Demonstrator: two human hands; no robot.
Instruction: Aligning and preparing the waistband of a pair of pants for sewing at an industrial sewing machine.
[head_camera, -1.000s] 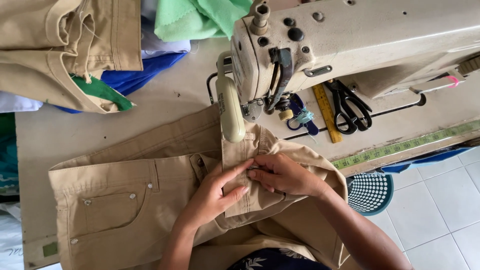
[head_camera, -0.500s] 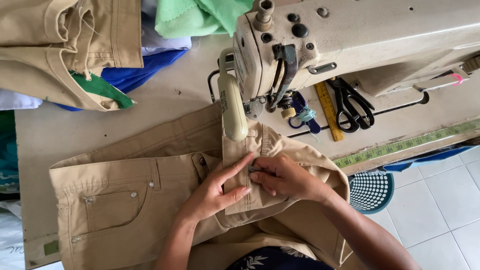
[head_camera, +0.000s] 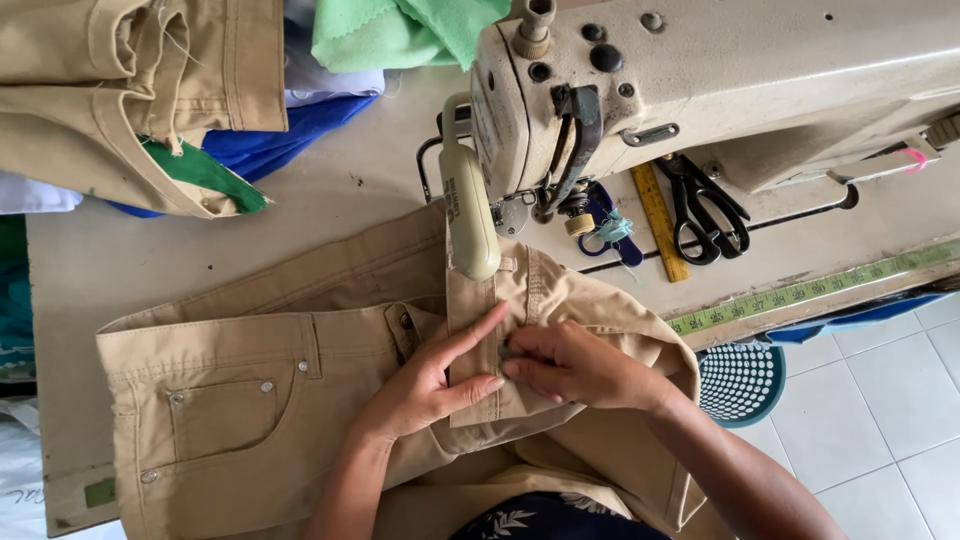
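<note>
Trousers (head_camera: 250, 400) of tan cloth lay spread on the sewing table (head_camera: 130, 260), waistband at nine o'clock, the fly flap drawn up toward the sewing machine (head_camera: 700, 90) at twelve. Both hands met on that flap, just below the machine's pale green lamp (head_camera: 468, 215). The left hand (head_camera: 425, 385) lay on the cloth with forefinger stretched out along the flap's edge and thumb pressed beneath, pinning it flat rather than gripping. The right hand (head_camera: 575, 365) came in from three o'clock, its fingertips curled and pinched on the fold of the flap, touching the left fingertips. Black scissors (head_camera: 705, 210) and a yellow ruler (head_camera: 660, 220) lay on the machine bed at one o'clock. A second pair of tan trousers (head_camera: 120, 90) was heaped at ten o'clock over blue cloth (head_camera: 270, 140).
</note>
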